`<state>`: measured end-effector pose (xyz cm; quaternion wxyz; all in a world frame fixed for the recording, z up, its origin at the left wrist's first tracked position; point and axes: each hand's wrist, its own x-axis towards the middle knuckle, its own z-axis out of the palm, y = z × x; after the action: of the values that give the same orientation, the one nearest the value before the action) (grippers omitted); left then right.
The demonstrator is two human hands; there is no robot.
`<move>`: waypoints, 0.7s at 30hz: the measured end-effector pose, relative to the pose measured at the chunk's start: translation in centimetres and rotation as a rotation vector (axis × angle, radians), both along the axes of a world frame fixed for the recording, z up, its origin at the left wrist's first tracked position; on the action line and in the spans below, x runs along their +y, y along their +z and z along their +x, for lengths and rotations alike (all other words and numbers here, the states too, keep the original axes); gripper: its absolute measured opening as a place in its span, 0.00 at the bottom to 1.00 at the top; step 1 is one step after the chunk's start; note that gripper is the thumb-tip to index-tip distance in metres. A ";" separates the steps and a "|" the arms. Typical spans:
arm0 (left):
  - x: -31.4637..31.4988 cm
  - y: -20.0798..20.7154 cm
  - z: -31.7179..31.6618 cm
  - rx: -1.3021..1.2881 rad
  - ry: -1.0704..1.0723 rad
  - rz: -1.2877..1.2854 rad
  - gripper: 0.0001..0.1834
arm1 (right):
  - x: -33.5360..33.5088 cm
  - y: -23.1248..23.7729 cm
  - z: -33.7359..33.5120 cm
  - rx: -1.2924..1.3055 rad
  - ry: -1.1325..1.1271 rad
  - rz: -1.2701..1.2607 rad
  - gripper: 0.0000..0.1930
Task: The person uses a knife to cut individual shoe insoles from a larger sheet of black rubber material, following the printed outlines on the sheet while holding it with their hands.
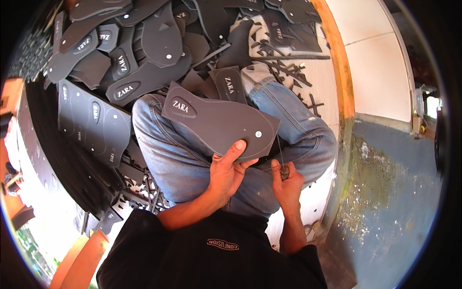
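Observation:
A dark grey foam sole sheet (224, 120) with an outlined sole shape, a raised oval label and a white dot lies tilted above my crossed legs. My left hand (228, 168) grips its near edge, thumb on top and the other fingers mostly beneath. My right hand (288, 185) is closed around the short handle of a thin-bladed knife (284, 169). The narrow blade points up and away, its tip close to the sheet's right corner. Whether the blade touches the foam, I cannot tell.
Cut foam soles (161, 41) are heaped beyond my knees. A larger outlined foam sheet (94, 123) leans at my left. Thin foam offcuts (288, 72) litter the pale floor at the far right. An orange-brown edge strip (337, 62) borders the floor, with a grey-blue surface (385, 192) past it.

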<state>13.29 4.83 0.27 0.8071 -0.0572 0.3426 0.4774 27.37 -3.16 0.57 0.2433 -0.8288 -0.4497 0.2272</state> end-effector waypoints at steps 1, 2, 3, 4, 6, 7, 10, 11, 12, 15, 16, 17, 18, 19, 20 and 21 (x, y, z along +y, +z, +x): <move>-0.1 -0.1 -0.1 -0.005 -0.010 0.009 0.09 | -0.1 0.0 -0.1 -0.003 0.002 -0.008 0.21; -0.2 -0.2 -0.2 0.002 -0.019 0.015 0.09 | -0.1 0.1 -0.1 -0.025 0.005 -0.073 0.20; -0.2 -0.4 -0.3 0.009 -0.026 0.020 0.09 | -0.2 0.2 0.0 -0.024 0.009 -0.109 0.19; -0.3 -0.6 -0.4 0.016 -0.031 0.025 0.09 | -0.3 0.3 0.0 -0.024 0.016 -0.145 0.18; -0.8 -1.5 -1.1 0.053 -0.055 0.065 0.09 | -0.5 0.1 -0.3 -0.005 0.038 -0.207 0.17; -1.1 -1.9 -1.5 0.072 -0.064 0.084 0.10 | -0.4 0.0 -0.4 0.006 0.052 -0.231 0.16; -1.6 -2.6 -2.6 0.119 -0.067 0.124 0.10 | 1.2 -0.1 -1.0 0.033 0.103 -0.256 0.15; -1.6 -2.5 -2.9 0.139 -0.073 0.125 0.10 | 2.0 -0.1 -1.3 0.041 0.122 -0.253 0.14; -1.5 -2.3 -3.2 0.158 -0.078 0.126 0.10 | 2.7 -0.1 -1.4 0.042 0.161 -0.222 0.14; -2.9 -3.0 -4.5 0.175 -0.157 0.081 0.10 | 4.8 -0.4 -1.6 0.055 0.273 -0.123 0.15; -3.4 -3.5 -5.1 0.174 -0.196 0.058 0.10 | 5.5 -0.8 -1.6 0.068 0.310 -0.089 0.15; -3.4 -3.5 -5.7 0.164 -0.204 0.096 0.10 | 5.7 -1.3 -2.0 0.088 0.355 -0.064 0.16; -3.5 -3.4 -6.3 0.154 -0.211 0.133 0.10 | 5.5 -1.6 -1.9 0.312 0.232 -0.103 0.15; -3.6 -3.4 -6.8 0.143 -0.218 0.170 0.11 | 5.3 -2.0 -1.4 0.533 0.104 -0.146 0.15; -4.0 -3.5 -6.8 0.169 -0.255 0.121 0.11 | 5.7 -2.0 -0.7 0.745 -0.014 -0.177 0.15; -4.5 -3.8 -7.2 0.207 -0.289 0.079 0.11 | 6.1 -1.8 -1.1 0.833 0.006 -0.213 0.14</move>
<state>6.12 0.28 -3.54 0.8294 0.0737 0.4096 0.3727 26.27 2.91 -1.22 0.3168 -0.6854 -0.2893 0.5883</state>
